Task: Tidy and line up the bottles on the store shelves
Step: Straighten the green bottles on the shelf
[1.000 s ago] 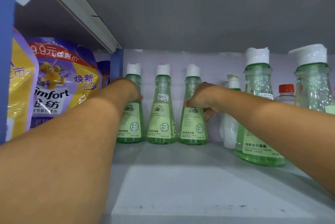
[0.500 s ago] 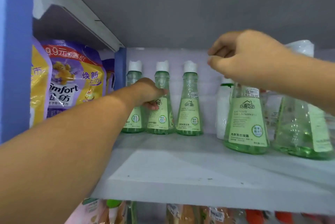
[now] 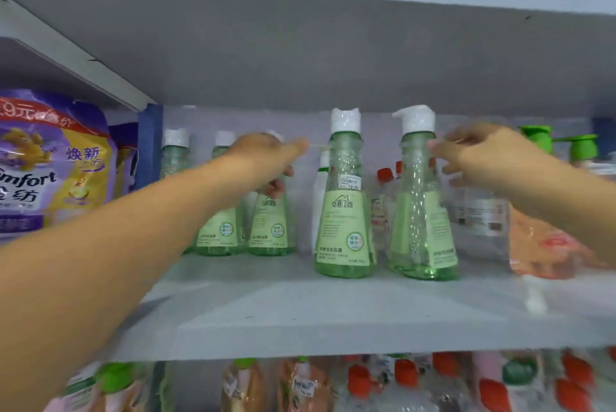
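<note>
So the two big green bottles are standing upright side by side on the shelf [image 3: 333,311], the one with the label facing out [image 3: 345,208] and the one turned sideways [image 3: 421,208]. The right hand [image 3: 486,158] is up by the sideways one's neck, fingers [image 3: 436,146] loosely curled and right at the plastic, but it's too blurry to tell if they're actually gripping. The left hand [image 3: 266,158] is in front of the three small green bottles [image 3: 218,228] at the back, fingers stretched toward the labelled bottle, not touching. Half a second ago the left was on the small ones and the right was up high, clenched.
</note>
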